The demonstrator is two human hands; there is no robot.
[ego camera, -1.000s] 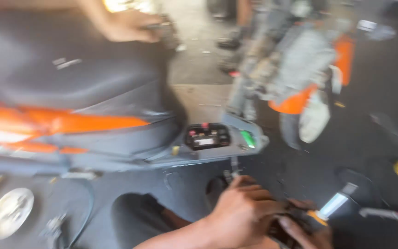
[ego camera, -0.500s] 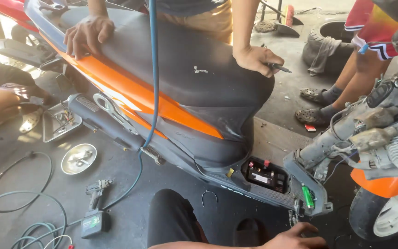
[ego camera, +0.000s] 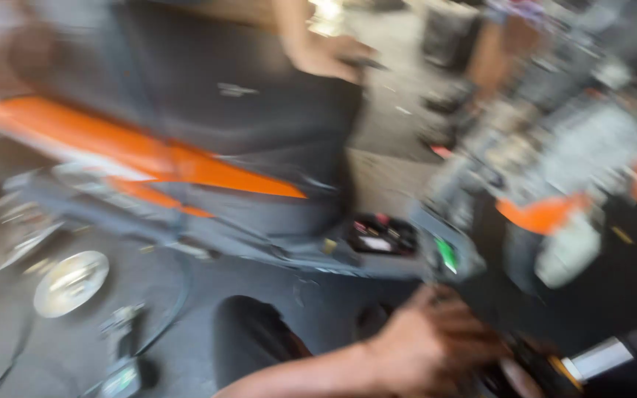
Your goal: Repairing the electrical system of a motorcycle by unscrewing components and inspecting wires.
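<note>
The frame is heavily blurred. At the lower middle, the person's left hand (ego camera: 425,346) reaches in from the bottom edge, its fingers pressed up just under the grey floorboard edge (ego camera: 377,262) of an orange and black scooter (ego camera: 186,158); whether its grip is closed on anything cannot be told. At the lower right, the right hand (ego camera: 521,365) is mostly hidden behind the left, with a tool with a yellow band and silver shaft (ego camera: 591,360) beside it; its grip cannot be made out either. A black battery (ego camera: 381,234) sits in the open floorboard bay, a green part (ego camera: 447,254) just right of it. Another person's hand (ego camera: 329,55) rests on the black seat (ego camera: 223,81) at the top. A round metal cover (ego camera: 71,282) lies on the floor at the left.
</note>
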